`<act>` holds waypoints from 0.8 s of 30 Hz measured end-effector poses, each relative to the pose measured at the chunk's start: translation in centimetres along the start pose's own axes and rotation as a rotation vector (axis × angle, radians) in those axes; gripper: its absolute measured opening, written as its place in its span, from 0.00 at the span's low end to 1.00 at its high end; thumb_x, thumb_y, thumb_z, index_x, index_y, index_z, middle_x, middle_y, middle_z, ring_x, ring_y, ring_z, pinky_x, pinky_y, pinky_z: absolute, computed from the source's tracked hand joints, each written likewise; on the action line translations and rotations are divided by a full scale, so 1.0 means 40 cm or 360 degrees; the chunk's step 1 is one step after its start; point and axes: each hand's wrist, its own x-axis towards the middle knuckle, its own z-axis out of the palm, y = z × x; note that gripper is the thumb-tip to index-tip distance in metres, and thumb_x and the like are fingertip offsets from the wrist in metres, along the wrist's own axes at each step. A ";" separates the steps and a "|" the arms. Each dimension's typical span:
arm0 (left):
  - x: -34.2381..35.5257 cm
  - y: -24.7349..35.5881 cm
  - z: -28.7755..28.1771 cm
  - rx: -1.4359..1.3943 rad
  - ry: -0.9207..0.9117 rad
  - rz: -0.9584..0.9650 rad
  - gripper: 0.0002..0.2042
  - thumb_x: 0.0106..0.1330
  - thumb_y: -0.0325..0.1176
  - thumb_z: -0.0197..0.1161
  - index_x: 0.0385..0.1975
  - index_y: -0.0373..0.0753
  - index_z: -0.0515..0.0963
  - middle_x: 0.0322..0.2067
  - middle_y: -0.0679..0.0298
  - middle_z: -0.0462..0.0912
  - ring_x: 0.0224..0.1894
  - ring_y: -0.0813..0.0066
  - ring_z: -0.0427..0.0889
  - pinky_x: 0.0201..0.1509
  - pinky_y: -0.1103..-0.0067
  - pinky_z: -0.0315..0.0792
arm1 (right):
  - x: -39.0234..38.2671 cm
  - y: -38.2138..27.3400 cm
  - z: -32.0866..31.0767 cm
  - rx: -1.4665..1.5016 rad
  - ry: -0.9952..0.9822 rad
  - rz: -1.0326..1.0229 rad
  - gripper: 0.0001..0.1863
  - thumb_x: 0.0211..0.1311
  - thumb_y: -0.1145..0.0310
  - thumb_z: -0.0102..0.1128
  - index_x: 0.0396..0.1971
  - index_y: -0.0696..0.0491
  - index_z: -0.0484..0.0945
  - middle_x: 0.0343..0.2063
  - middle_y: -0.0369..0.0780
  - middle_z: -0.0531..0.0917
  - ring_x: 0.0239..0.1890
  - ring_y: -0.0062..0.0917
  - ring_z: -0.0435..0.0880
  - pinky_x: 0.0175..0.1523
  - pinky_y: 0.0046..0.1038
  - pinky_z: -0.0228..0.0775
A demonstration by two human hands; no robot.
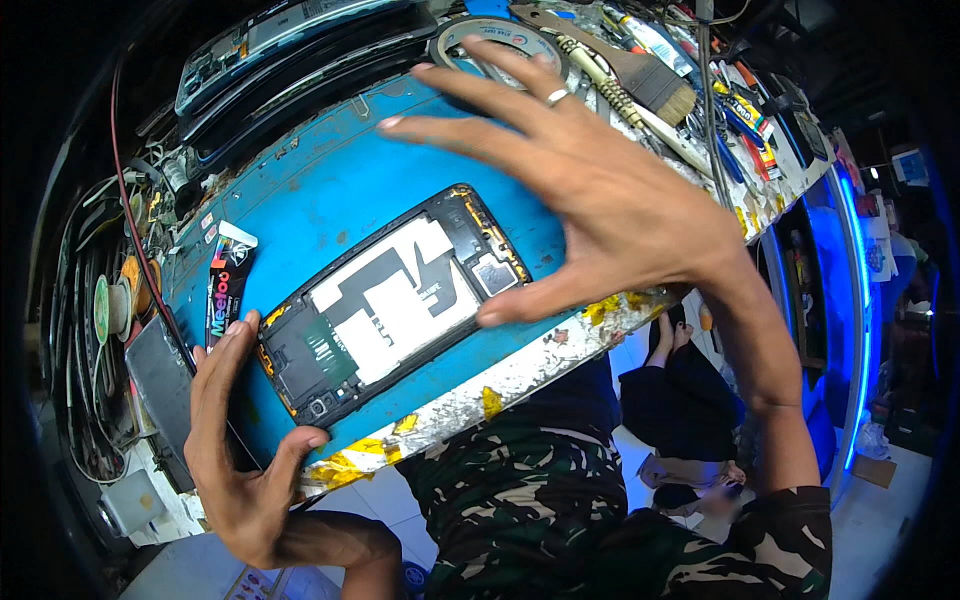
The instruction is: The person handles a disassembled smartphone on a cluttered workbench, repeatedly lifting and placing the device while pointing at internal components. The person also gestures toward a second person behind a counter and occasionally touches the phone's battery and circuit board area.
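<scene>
An opened smartphone (400, 300) lies tilted on the blue work mat, its inside showing: a white and black middle section, dark end parts and some gold-coloured contacts. My left hand (235, 450) spans the phone's left end, with fingertips at one corner and the thumb at the lower corner. Over the right end hangs my right hand (590, 180), fingers spread wide and a ring on one. Its thumb tip meets the phone's near edge. Beside my left fingertips, a black glue tube (228, 285) with a white cap lies on the blue mat (330, 220).
Dark device housings (290, 90) are stacked at the back left. Behind my right hand are a tape roll (500, 45), a brush (650, 85) and several tubes. Cables and a solder spool (110, 305) crowd the left. A person in black (665, 390) sits beyond the worn table edge.
</scene>
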 end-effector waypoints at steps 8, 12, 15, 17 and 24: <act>0.001 0.004 0.001 0.0019 0.0005 0.0000 0.41 0.48 0.37 0.78 0.64 0.28 0.69 0.61 0.47 0.77 0.67 0.52 0.72 0.77 0.58 0.50 | 0.007 -0.014 -0.006 0.0017 0.0042 -0.0005 0.60 0.33 0.38 0.79 0.72 0.39 0.62 0.71 0.49 0.61 0.75 0.55 0.48 0.74 0.62 0.48; 0.000 0.001 0.000 0.0015 0.0013 0.0017 0.41 0.48 0.38 0.78 0.64 0.28 0.70 0.61 0.46 0.77 0.67 0.52 0.72 0.77 0.58 0.50 | 0.010 -0.017 -0.009 -0.0012 0.0039 -0.0011 0.61 0.32 0.40 0.79 0.72 0.39 0.62 0.71 0.49 0.61 0.75 0.55 0.48 0.74 0.62 0.47; -0.001 0.000 -0.003 0.0019 0.0012 0.0022 0.41 0.49 0.38 0.78 0.64 0.28 0.69 0.61 0.46 0.77 0.67 0.52 0.72 0.77 0.58 0.50 | 0.001 -0.010 -0.014 -0.0051 0.0023 0.0036 0.59 0.34 0.40 0.79 0.72 0.39 0.62 0.72 0.49 0.60 0.75 0.55 0.48 0.75 0.60 0.47; 0.000 -0.001 -0.001 0.0007 0.0006 0.0023 0.41 0.49 0.38 0.78 0.64 0.28 0.69 0.61 0.46 0.77 0.67 0.52 0.72 0.77 0.58 0.50 | -0.006 -0.007 -0.012 0.0005 0.0019 0.0005 0.59 0.33 0.41 0.79 0.72 0.39 0.63 0.72 0.50 0.60 0.75 0.56 0.49 0.75 0.59 0.47; 0.002 0.002 -0.002 -0.0012 0.0004 0.0029 0.41 0.50 0.38 0.78 0.64 0.28 0.69 0.61 0.46 0.76 0.67 0.53 0.72 0.77 0.57 0.49 | -0.003 -0.021 -0.003 -0.0033 0.0051 0.0024 0.57 0.37 0.39 0.77 0.72 0.38 0.63 0.71 0.50 0.61 0.75 0.56 0.49 0.75 0.59 0.48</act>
